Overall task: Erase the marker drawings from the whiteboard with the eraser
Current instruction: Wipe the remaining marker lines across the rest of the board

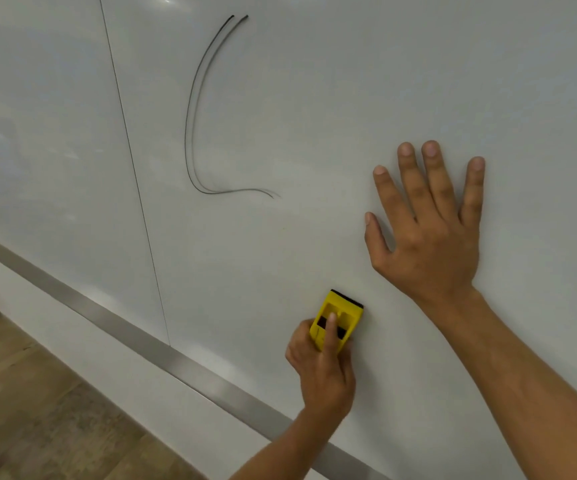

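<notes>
A large white whiteboard (332, 91) fills most of the view. On it is a black marker drawing (189, 133): two thin curved lines running down from the upper middle and bending right at the bottom. My left hand (325, 372) grips a yellow eraser (344, 308) with a black pad, pressed against the board low down, below and to the right of the drawing. My index finger lies across the eraser's back. My right hand (429, 237) rests flat on the board with fingers spread, up and to the right of the eraser, holding nothing.
A thin vertical seam (131, 161) splits the board into panels left of the drawing. A metal strip (134, 332) runs along the board's lower edge, with a white wall band under it and wood floor (20, 410) at the bottom left.
</notes>
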`<move>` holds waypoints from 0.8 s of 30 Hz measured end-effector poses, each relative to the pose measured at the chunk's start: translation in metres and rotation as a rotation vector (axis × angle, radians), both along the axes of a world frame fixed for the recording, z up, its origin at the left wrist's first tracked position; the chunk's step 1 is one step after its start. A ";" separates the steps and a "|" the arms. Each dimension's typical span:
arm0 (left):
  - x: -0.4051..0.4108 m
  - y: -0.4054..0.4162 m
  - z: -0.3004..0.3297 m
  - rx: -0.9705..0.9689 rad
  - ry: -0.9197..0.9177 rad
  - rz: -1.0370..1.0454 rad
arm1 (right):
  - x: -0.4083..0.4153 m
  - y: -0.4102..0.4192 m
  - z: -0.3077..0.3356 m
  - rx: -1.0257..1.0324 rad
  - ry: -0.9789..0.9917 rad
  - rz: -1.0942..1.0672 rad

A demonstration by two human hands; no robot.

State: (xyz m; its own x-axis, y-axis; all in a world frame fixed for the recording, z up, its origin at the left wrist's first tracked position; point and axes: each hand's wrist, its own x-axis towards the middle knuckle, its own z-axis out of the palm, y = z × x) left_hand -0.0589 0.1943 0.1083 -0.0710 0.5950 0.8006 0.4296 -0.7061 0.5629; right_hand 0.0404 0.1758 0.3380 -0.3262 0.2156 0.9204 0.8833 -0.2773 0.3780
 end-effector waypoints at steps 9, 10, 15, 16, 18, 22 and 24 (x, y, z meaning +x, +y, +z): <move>-0.054 0.084 0.090 -0.174 -0.299 0.209 | -0.001 0.000 0.000 -0.008 0.006 0.009; -0.061 0.091 0.096 -0.184 -0.315 0.225 | -0.001 0.000 0.000 -0.010 0.008 0.009; -0.066 0.091 0.085 -0.167 -0.218 0.200 | -0.002 0.000 0.000 -0.013 0.014 -0.002; -0.064 0.084 0.072 -0.146 -0.155 0.176 | -0.002 0.000 0.000 -0.016 0.014 0.000; -0.061 0.067 0.039 -0.084 -0.004 0.126 | -0.002 0.000 0.001 -0.017 0.013 0.002; -0.067 0.053 -0.015 -0.073 0.120 0.104 | 0.000 -0.001 0.001 -0.008 0.003 0.009; -0.071 0.058 -0.011 -0.108 0.098 0.109 | 0.000 -0.001 0.001 -0.007 0.000 0.010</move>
